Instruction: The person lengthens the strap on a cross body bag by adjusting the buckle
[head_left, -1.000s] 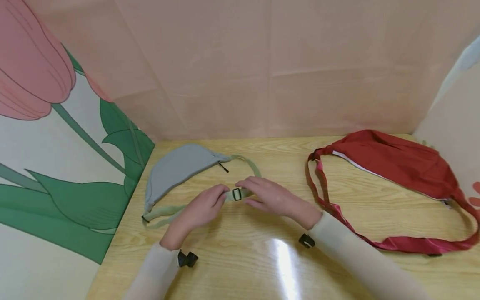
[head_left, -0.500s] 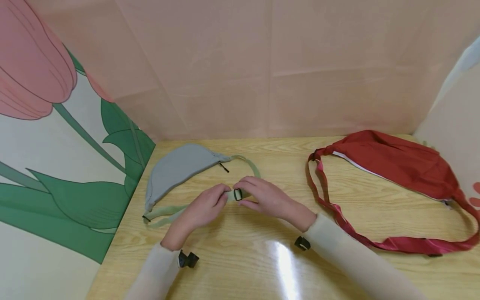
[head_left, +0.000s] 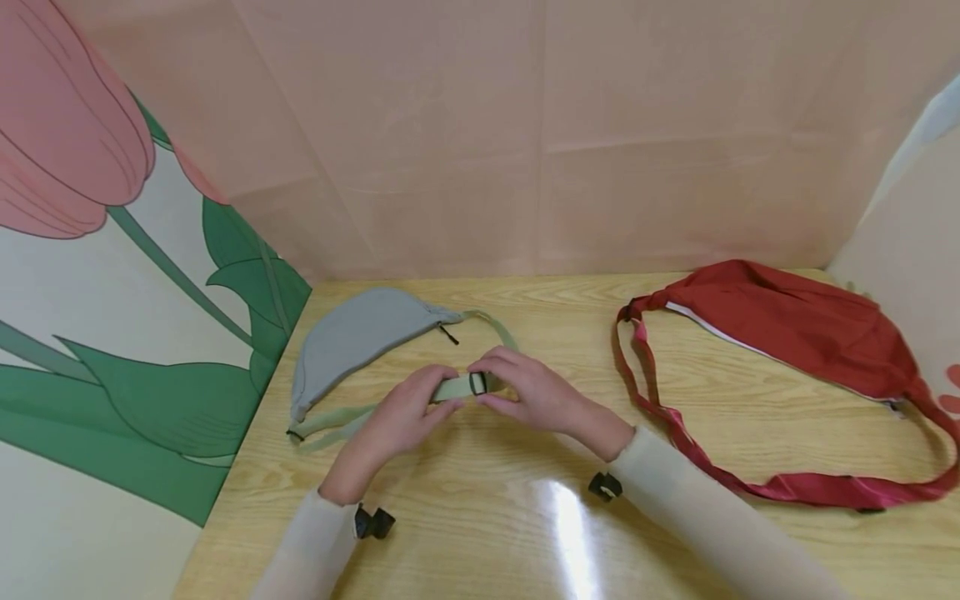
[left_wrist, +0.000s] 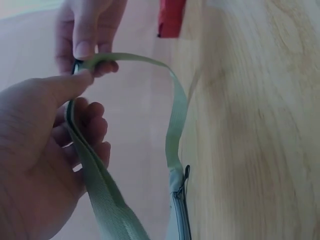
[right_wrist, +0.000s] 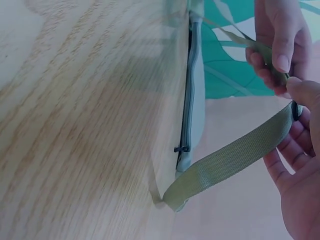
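A grey waist bag (head_left: pixel 352 346) lies at the left of the table, its pale green webbing strap (head_left: pixel 453 388) lifted at the front. My left hand (head_left: pixel 401 417) pinches the strap between thumb and fingers. Beside it, my right hand (head_left: pixel 543 396) grips the strap at a black slide buckle (head_left: pixel 477 383). In the left wrist view, the doubled webbing (left_wrist: pixel 107 195) runs down from the left fingers toward the bag. The right wrist view has the strap (right_wrist: pixel 230 160) hanging from the right hand and bending near the wooden surface.
A red waist bag (head_left: pixel 787 325) lies at the right, its red strap (head_left: pixel 817 490) looped toward the front. Behind the wooden table (head_left: pixel 480 533) hangs a pink cloth (head_left: pixel 450 167). A tulip-printed panel (head_left: pixel 150 333) stands along the left edge.
My right hand has moved slightly left onto the slide buckle. My left thumb and fingers have shifted on the strap, so more webbing shows between them. The bags have stayed put.
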